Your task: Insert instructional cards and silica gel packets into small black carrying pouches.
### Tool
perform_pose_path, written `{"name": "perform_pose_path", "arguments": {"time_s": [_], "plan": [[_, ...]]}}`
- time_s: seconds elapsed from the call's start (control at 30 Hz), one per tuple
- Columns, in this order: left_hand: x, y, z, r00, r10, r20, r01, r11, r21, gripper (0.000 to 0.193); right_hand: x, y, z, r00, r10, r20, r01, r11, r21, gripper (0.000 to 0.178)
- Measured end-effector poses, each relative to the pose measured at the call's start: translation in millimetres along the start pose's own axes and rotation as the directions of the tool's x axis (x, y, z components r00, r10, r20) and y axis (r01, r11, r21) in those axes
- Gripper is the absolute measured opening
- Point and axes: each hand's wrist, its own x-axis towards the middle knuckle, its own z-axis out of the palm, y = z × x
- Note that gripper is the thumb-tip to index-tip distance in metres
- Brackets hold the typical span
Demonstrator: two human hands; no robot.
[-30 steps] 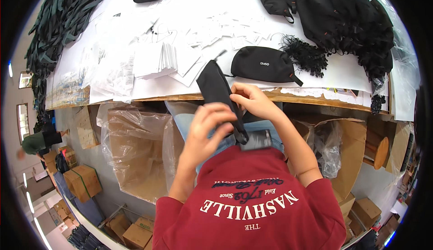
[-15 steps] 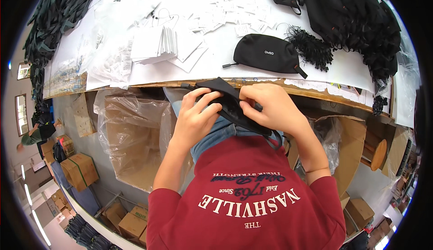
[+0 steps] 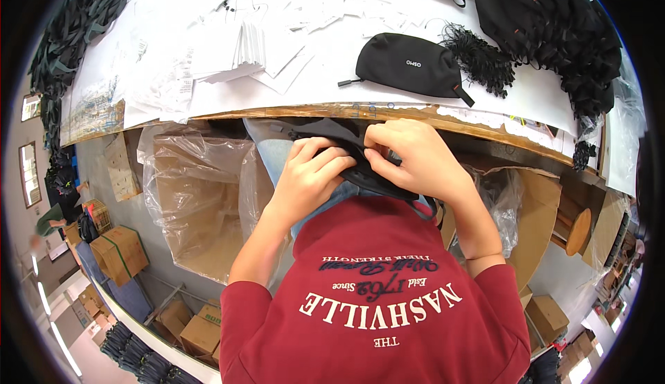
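Observation:
In my lap, just below the table edge, lies a black fabric pouch (image 3: 374, 178), partly covered by my fingers. My left hand (image 3: 313, 176) is closed on its left side, fingertips curled over the cloth. At the upper right part of the pouch, my right hand (image 3: 409, 155) pinches the fabric between thumb and fingers. A dark strap loop hangs off the pouch's right end. What my fingertips press on inside is hidden. On the table ahead rests another black zip pouch (image 3: 409, 66), with a zip pull at its left and a tab at its right.
Black cords (image 3: 478, 55) lie bunched beside a heap of black pouches (image 3: 547, 23) at the right. A stack of white cards (image 3: 242, 48) and scattered labels cover the table's left and middle. Plastic-lined cardboard boxes (image 3: 201, 197) stand below the wooden table edge (image 3: 277, 113).
The pouch in my lap has tipped flatter, and its raised corner has dropped. Both hands keep hold of it, with small finger shifts. The whole view has moved slightly.

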Motion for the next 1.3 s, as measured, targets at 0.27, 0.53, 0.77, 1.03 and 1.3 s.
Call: {"name": "perform_pose_path", "arguments": {"time_s": [0.27,0.53,0.77,1.03,1.3], "plan": [[-3,-4,1,0.995,0.067,0.076,-0.048,0.973,-0.224,0.029,0,2,9,0.999,-0.05,0.015,0.05,0.999,0.001,0.01],[-4,4,-20,0.822,-0.068,0.566,0.327,0.87,-0.37,0.024,1,23,23,0.976,0.154,0.156,-0.185,0.96,0.209,0.013],[6,-3,-30,0.779,-0.093,0.621,0.45,0.771,-0.45,0.017,0,35,22,0.959,0.166,0.232,-0.258,0.852,0.456,0.019],[-25,-26,-32,0.654,-0.175,0.736,0.722,0.434,-0.539,0.022,-47,52,23,0.916,0.203,0.346,-0.35,0.825,0.444,0.045],[-29,-37,-30,0.543,-0.036,0.839,0.802,0.318,-0.505,0.023,-64,55,32,0.884,0.441,0.154,-0.466,0.858,0.219,0.034]]}}
